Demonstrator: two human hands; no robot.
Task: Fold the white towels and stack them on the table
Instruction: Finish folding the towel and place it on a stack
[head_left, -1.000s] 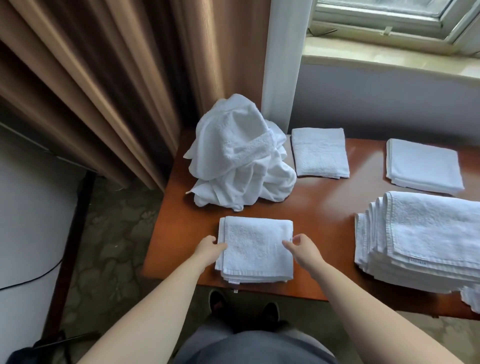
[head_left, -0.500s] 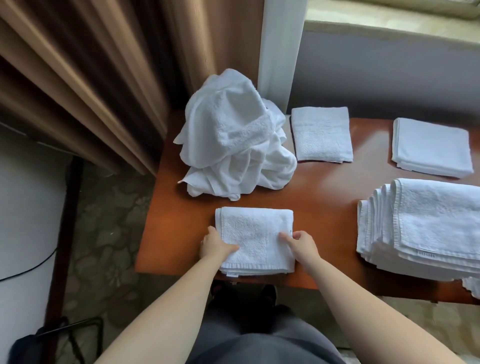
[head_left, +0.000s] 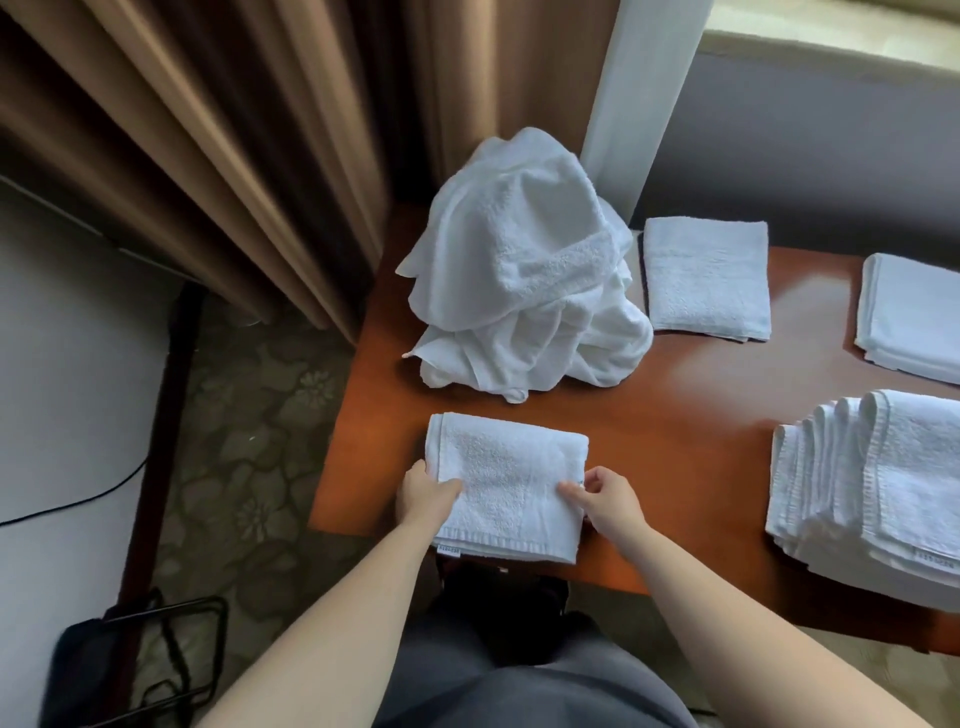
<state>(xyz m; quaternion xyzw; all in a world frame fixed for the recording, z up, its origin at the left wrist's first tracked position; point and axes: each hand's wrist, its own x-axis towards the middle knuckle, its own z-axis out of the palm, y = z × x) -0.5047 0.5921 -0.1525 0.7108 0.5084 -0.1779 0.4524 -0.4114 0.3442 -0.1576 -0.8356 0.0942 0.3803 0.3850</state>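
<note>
Fingers of both hands pinch folded terry towel (head_left: 506, 483) edges | left hand (head_left: 423, 493) | right hand (head_left: 605, 499)

Bare table (head_left: 691, 447) lay open right of held folded towel (head_left: 506, 486). Unfolded towel heap (head_left: 524, 275) blocked just beyond grip; folded towel stack (head_left: 878, 483) barred far right.

Brown and beige curtains (head_left: 218, 156) hang in folds at the back left, beside a white strip (head_left: 644, 88) of curtain or wall. A pale window sill (head_left: 831, 47) runs along the top right, above a grey wall (head_left: 805, 156). The floor has a flower-patterned carpet (head_left: 249, 415). At the lower left stands something dark with a black frame (head_left: 130, 660), perhaps a rack
</note>
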